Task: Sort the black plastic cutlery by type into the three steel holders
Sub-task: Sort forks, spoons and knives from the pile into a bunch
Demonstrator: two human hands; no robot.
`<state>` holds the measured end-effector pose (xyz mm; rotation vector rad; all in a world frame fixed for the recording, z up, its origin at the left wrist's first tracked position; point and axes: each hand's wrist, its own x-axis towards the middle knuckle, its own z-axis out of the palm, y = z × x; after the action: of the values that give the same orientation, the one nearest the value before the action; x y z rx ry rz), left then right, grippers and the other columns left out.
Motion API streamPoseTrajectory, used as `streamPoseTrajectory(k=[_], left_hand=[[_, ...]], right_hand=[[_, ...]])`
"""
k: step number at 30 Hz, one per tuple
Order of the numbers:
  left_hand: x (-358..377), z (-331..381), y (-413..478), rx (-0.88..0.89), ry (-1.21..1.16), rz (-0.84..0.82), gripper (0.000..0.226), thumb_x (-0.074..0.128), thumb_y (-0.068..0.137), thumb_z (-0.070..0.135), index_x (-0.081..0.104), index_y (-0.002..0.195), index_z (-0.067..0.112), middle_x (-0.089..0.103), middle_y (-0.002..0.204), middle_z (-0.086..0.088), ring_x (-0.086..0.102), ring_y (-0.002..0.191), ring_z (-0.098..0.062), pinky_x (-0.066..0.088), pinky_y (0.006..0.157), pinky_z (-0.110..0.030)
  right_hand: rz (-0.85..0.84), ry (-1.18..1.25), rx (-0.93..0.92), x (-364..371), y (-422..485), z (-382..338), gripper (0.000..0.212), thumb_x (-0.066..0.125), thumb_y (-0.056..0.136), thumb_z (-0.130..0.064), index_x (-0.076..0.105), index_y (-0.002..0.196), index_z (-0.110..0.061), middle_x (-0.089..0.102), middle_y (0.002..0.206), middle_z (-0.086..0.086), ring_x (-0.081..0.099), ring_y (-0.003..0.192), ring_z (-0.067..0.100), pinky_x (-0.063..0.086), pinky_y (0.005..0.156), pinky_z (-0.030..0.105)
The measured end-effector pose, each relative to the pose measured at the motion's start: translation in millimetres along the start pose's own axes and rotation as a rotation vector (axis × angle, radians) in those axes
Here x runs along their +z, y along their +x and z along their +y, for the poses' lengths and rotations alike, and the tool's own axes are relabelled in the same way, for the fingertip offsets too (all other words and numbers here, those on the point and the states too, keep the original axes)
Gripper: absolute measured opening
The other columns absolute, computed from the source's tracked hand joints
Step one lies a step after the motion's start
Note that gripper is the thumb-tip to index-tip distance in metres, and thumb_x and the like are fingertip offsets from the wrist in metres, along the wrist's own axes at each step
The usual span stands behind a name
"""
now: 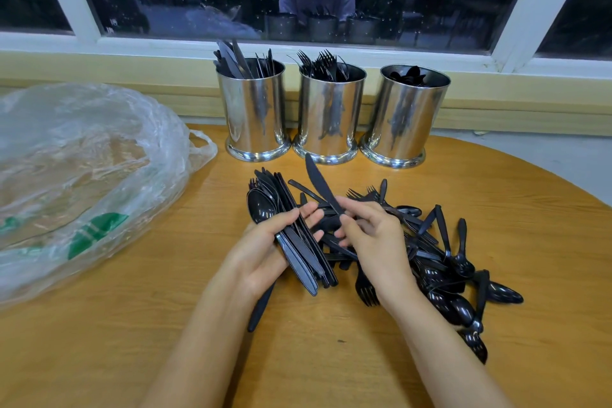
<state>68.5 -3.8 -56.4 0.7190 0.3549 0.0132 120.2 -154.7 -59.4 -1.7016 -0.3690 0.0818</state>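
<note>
Gripping cutlery bundle (299,252) in left hand (261,242), pinching one knife (319,182) by handle in right hand (374,238); probably light, springy, slick, so hold mid-handle.

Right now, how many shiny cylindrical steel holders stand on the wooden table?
3, in a row: left steel holder with knives, middle steel holder with forks, right steel holder with spoons. None seems hidden.
</note>
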Motion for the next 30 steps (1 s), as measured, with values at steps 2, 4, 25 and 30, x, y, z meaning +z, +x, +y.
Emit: streamPoseTrajectory(k=[2, 4, 25, 30], left_hand=[[1, -1, -1, 0.011, 0.052, -0.036, 0.049, 0.057, 0.083, 0.007, 0.054, 0.131, -0.001, 0.068, 0.121, -0.017, 0.068, 0.11, -0.025, 0.059, 0.086, -0.04], [2, -1, -3, 0.041, 0.083, -0.027, 0.035, 0.055, 0.088, 0.007, 0.06, 0.122, 0.0, 0.07, 0.117, -0.016, 0.07, 0.105, -0.023, 0.06, 0.084, -0.038], [-25, 35, 2, 0.271, -0.304, 0.062, 0.015, 0.046, 0.098, 0.008, 0.059, 0.1, 0.015, 0.061, 0.08, 0.005, 0.061, 0.071, -0.008, 0.051, 0.072, -0.026], [-26, 34, 2, 0.281, -0.324, 0.079, 0.015, 0.047, 0.098, 0.007, 0.059, 0.102, 0.014, 0.063, 0.08, 0.003, 0.062, 0.071, -0.009, 0.049, 0.074, -0.027]], right_hand=[[-0.035, 0.012, 0.031, 1, -1, 0, 0.03, 0.063, 0.089, -0.001, 0.069, 0.107, -0.024, 0.066, 0.085, 0.0, 0.068, 0.074, 0.012, 0.056, 0.067, 0.022], [-0.043, -0.048, 0.014, 3, -2, 0, 0.023, 0.073, 0.083, -0.007, 0.071, 0.093, -0.028, 0.069, 0.072, -0.008, 0.068, 0.072, 0.01, 0.057, 0.066, 0.022], [-0.656, -0.861, -0.53, 25, -24, 7, 0.038, 0.039, 0.099, -0.052, 0.057, 0.128, -0.038, 0.059, 0.103, -0.015, 0.038, 0.09, 0.003, 0.034, 0.065, 0.022], [-0.549, -0.898, -0.436, 18, -22, 2, 0.036, 0.046, 0.093, -0.056, 0.058, 0.116, -0.031, 0.048, 0.102, -0.014, 0.04, 0.102, 0.005, 0.043, 0.073, 0.024]])
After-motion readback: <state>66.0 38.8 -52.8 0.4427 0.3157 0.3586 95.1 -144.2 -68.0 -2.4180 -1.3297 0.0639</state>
